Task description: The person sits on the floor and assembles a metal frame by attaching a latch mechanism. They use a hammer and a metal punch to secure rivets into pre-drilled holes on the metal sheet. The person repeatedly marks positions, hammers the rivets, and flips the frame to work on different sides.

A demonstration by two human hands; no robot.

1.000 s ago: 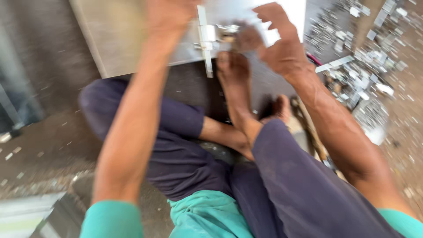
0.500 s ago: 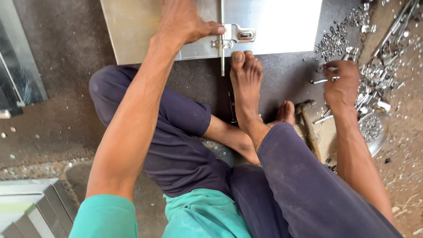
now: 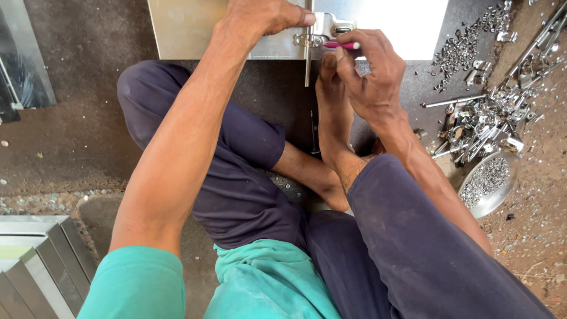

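A shiny metal sheet (image 3: 189,29) lies on the dark floor at the top of the view. A small metal latch fitting (image 3: 323,28) with a thin rod (image 3: 308,62) sits on its near edge. My left hand (image 3: 260,18) presses down on the sheet, thumb against the fitting. My right hand (image 3: 369,71) holds a pink-handled tool (image 3: 342,45) with its tip at the fitting. My bare foot (image 3: 331,100) rests just below the sheet's edge, under the right hand.
A heap of small metal fittings and rods (image 3: 490,112) is scattered at the right, with a round metal bowl (image 3: 490,183) of tiny parts. Stacked metal frames (image 3: 35,266) lie at the lower left. My crossed legs fill the middle.
My right hand left the parts heap at the right and came to the fitting, now holding the pink-handled tool. The left hand stays pressed on the sheet.
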